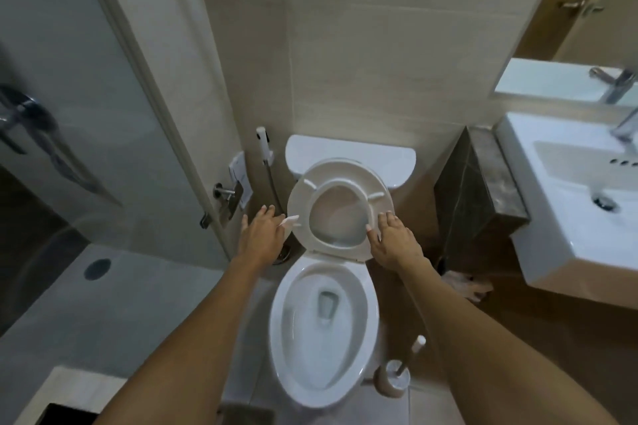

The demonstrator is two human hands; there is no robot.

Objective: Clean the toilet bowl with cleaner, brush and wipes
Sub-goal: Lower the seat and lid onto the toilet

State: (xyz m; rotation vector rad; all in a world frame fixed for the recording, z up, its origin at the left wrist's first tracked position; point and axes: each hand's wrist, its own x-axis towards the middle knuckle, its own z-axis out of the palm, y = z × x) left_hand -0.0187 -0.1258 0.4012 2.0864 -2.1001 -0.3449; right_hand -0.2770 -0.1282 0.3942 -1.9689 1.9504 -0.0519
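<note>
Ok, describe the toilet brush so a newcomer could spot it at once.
Find the white toilet bowl. On the floor by its front right side stands the toilet brush in a round beige holder. Its thin white-tipped handle leans up and right; nothing nearby resembles it.

The toilet seat [340, 207] stands raised against the cistern [348, 151], leaving the white toilet bowl [322, 331] open below, with water at its bottom. Both hands reach to the seat with straight fingers: the left hand [263, 233] at its left edge, the right hand [393, 238] with fingertips [369, 228] on its right rim. A toilet brush [411, 353] leans in its round holder [392, 378] on the floor just right of the bowl. A bidet sprayer [263, 144] hangs on the wall left of the cistern. A white washbasin [566, 203] with a chrome tap [626, 129] sits at the right, and a glass shower door [69, 96] at the left.
</note>
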